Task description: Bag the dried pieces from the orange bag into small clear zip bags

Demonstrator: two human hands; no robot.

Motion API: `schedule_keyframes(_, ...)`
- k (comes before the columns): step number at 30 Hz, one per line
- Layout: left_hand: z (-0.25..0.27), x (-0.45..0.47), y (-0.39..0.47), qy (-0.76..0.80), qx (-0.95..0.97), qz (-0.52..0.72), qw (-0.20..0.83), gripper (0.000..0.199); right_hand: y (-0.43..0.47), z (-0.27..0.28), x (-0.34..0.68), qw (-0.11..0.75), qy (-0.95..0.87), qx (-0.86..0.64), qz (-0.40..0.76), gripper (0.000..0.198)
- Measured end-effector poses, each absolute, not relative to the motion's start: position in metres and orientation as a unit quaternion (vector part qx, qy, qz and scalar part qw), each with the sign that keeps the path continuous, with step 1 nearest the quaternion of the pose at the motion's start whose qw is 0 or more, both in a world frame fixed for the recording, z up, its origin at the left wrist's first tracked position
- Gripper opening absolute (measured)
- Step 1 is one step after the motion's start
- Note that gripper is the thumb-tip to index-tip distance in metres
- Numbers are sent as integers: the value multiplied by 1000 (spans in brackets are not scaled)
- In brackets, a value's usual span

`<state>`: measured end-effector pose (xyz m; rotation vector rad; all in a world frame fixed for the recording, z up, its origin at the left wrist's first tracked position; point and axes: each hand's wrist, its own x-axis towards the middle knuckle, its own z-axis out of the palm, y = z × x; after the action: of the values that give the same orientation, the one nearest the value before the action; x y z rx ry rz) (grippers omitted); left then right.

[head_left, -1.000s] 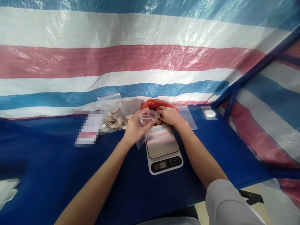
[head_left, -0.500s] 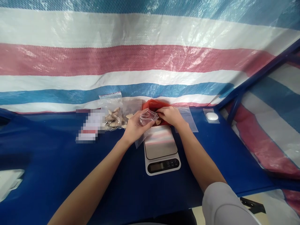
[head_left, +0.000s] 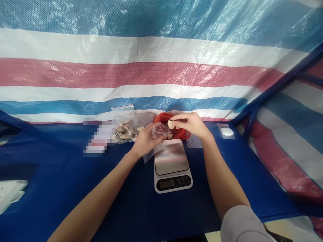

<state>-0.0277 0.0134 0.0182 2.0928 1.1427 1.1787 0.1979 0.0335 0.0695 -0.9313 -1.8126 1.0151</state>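
Observation:
My left hand (head_left: 146,139) grips a clear zip-lock bag (head_left: 159,130), its mouth facing right above the scale's far edge. Pinched in the fingertips of my right hand (head_left: 193,125) is a pale, roundish dried slice (head_left: 171,124), close to the bag's mouth. Below that hand lies a red plastic bag (head_left: 185,135), spread apart at the top, with more tan pieces (head_left: 169,136) showing in it. In front of both hands stands a kitchen scale (head_left: 172,158) with a steel plate and a dark display.
Left of my hands, a filled zip-lock bag (head_left: 123,126) of dried pieces leans by the striped sheet (head_left: 151,74). A blurred-out packet (head_left: 101,137) lies beside it. A flat clear bag (head_left: 194,142), a white oval object (head_left: 226,131) and a white case (head_left: 11,195) rest on the blue table (head_left: 63,174).
My right hand has come up out of the red bag with a pale slice in its fingertips. My left hand still holds the clear bag. The view has tilted slightly upward.

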Motion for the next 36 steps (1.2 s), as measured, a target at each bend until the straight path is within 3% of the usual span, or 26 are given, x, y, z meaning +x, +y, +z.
schedule_keyframes(12, 19, -23, 9, 341, 797, 438, 239, 33, 13, 89, 171, 263, -861, -369, 232, 18)
schedule_keyframes(18, 23, -21, 7, 346, 791, 441, 245, 31, 7, 95, 164, 192, -865, -411, 214, 21)
schedule_keyframes(28, 23, -32, 11, 390, 765, 431, 277, 53, 22, 88, 198, 267, -830, -427, 239, 21)
schedule_keyframes(36, 22, -40, 16, 392, 762, 422, 295, 52, 42, 52, 185, 97, -848, -500, 147, 13)
